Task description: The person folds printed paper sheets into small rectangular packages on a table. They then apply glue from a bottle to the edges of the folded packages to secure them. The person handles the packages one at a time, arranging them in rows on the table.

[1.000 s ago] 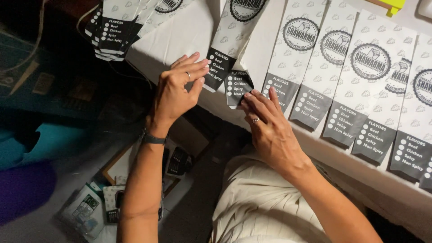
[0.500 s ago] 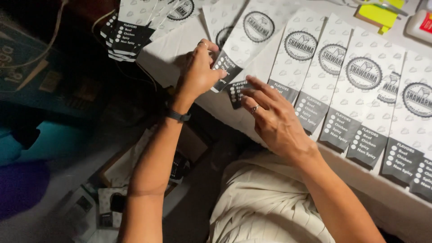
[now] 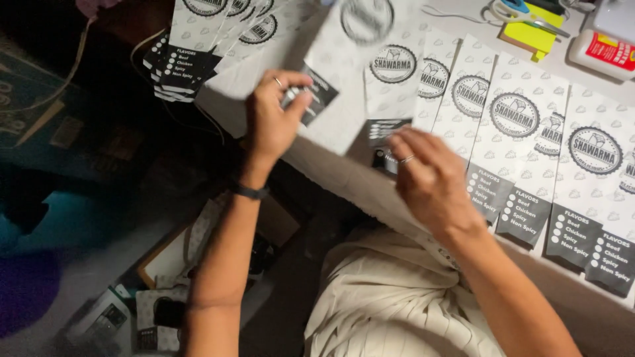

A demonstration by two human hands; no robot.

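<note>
Head view looks down on a table edge lined with white paper food sleeves, each printed with a round dark emblem and a dark checklist panel at its near end. The left hand (image 3: 274, 119) is closed on one blurred paper sleeve (image 3: 344, 73), pinching its dark lower corner between thumb and fingers and lifting it off the table (image 3: 344, 182), tilted toward the far side. A ring shows on one finger and a dark wristband (image 3: 248, 192) circles the wrist. The right hand (image 3: 430, 178) hovers palm-down just right of that sleeve, fingers loosely curled over the dark panel of the next sleeve (image 3: 387, 129); whether it grips anything cannot be told. A row of overlapping sleeves (image 3: 529, 145) runs to the right along the table. At far left lies a fanned stack of sleeves (image 3: 198, 39). At far right sit yellow sticky notes (image 3: 532, 36), scissors (image 3: 522, 10) and a white glue bottle (image 3: 602, 53).
</note>
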